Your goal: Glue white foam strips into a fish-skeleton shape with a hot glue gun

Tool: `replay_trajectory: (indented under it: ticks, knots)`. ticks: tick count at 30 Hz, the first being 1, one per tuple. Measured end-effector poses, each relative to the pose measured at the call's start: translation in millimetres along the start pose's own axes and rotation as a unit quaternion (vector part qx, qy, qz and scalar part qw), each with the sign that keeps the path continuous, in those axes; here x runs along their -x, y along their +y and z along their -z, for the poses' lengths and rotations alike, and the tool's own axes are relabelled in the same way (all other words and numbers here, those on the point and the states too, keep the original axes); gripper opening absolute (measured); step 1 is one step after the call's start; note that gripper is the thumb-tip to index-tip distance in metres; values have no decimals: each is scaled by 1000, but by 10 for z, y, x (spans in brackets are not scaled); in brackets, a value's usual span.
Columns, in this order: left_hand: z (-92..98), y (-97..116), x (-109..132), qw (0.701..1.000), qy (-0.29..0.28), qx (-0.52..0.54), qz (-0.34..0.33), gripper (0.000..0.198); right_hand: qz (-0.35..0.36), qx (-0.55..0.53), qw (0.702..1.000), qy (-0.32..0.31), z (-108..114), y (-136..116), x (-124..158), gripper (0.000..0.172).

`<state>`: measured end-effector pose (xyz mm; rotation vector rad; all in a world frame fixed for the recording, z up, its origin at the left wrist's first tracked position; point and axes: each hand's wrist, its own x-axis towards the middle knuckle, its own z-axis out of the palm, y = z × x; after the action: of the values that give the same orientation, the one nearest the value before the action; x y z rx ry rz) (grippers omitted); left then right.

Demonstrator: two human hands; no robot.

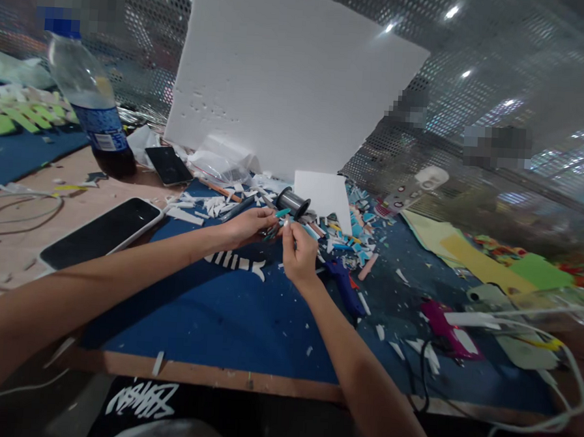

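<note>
My left hand (pixel 252 225) is closed in a pinch over the blue mat (pixel 209 312), holding a small teal piece (pixel 282 213) that sticks out past its fingertips. Close beside it, my right hand (pixel 300 250) has thumb and finger pressed together. Whatever lies in that pinch is too small to make out. Just beyond both hands stands a spool of dark thread (pixel 293 203). Below the left hand, flat white pieces lie in a row ending in a fish-tail shape (pixel 258 269). A blue glue gun (pixel 344 286) rests right of my right hand.
A white foam board (pixel 290 75) stands behind heaped white and blue scraps (pixel 361 248). At left are a phone (pixel 102 235) and a bottle (pixel 101 127) with dark liquid. A pink tool (pixel 450 328) with cables and coloured sheets (pixel 485 261) lie at right.
</note>
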<state>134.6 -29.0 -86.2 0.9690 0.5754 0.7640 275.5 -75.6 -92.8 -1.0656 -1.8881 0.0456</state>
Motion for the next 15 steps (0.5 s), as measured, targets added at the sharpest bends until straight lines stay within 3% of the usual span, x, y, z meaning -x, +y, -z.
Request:
replay_trajectory:
  ticks: [15]
  knots:
    - [4,-15,-4,1000,0,-1,-3,25,-22,-14,1000,-11,9,8,11,30]
